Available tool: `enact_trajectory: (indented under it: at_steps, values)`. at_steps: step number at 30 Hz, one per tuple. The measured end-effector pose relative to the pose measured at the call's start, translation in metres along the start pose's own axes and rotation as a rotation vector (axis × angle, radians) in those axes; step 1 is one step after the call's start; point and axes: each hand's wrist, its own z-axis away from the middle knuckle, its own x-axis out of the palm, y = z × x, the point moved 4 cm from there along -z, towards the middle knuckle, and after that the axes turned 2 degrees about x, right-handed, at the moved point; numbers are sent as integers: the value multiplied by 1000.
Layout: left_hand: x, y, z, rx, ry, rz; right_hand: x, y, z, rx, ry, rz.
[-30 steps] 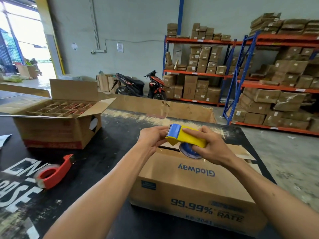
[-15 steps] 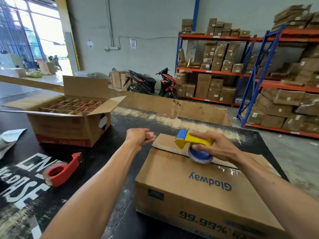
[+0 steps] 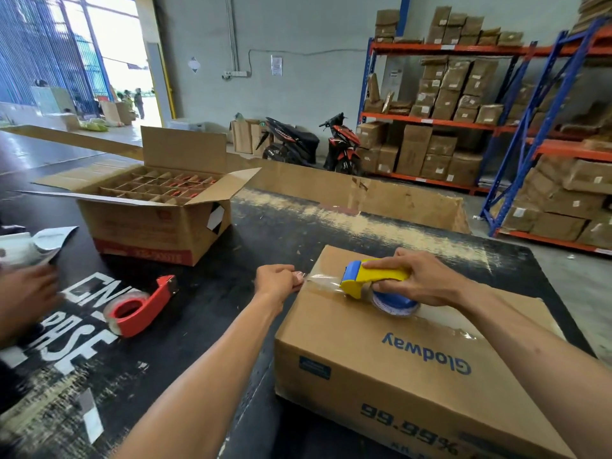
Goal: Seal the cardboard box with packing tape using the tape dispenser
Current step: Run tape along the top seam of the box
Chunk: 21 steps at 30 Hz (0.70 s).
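Note:
A closed brown cardboard box (image 3: 414, 369) printed "Glodway" lies on the black table at the right. My right hand (image 3: 420, 279) grips a yellow and blue tape dispenser (image 3: 367, 279) that rests on the box's top near its far left edge. A strip of clear tape (image 3: 323, 279) runs from the dispenser to the left, past the box's edge. My left hand (image 3: 278, 281) pinches the free end of that strip just beside the box. Shiny tape also lies along the top seam behind the dispenser.
A red tape dispenser (image 3: 137, 309) lies on the black table (image 3: 231, 293) to the left. An open box with cardboard dividers (image 3: 149, 207) stands at the back left. Another person's hand (image 3: 23, 296) with a white pouch (image 3: 36, 243) shows at the left edge. Shelves of cartons (image 3: 463, 127) and motorbikes stand behind.
My left hand moved left off the dispenser and now pulls a strip of tape out past the box's edge. The dispenser came down onto the box top. Another person's hand appeared at the left.

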Motion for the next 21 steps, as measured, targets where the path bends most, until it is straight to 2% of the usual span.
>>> enact_trajectory:
  at_steps: [8, 10, 12, 15, 18, 21]
  values:
    - [4, -11, 2, -57, 65, 13, 1, -1, -2, -6, -13, 47]
    - [5, -10, 5, -40, 120, -114, 0, -2, -2, -4, -22, 58]
    - [8, -3, 16, 13, 156, -360, 0, -1, -2, 2, -34, 67]
    - [16, 15, 33, 255, 189, -620, 0, -1, -2, 12, -39, 72]
    - [29, 26, 44, 510, 54, -785, 1, -2, -3, 24, -48, 64]
    - [41, 7, 45, 503, -242, -1050, 3, -3, -6, 38, -67, 59]
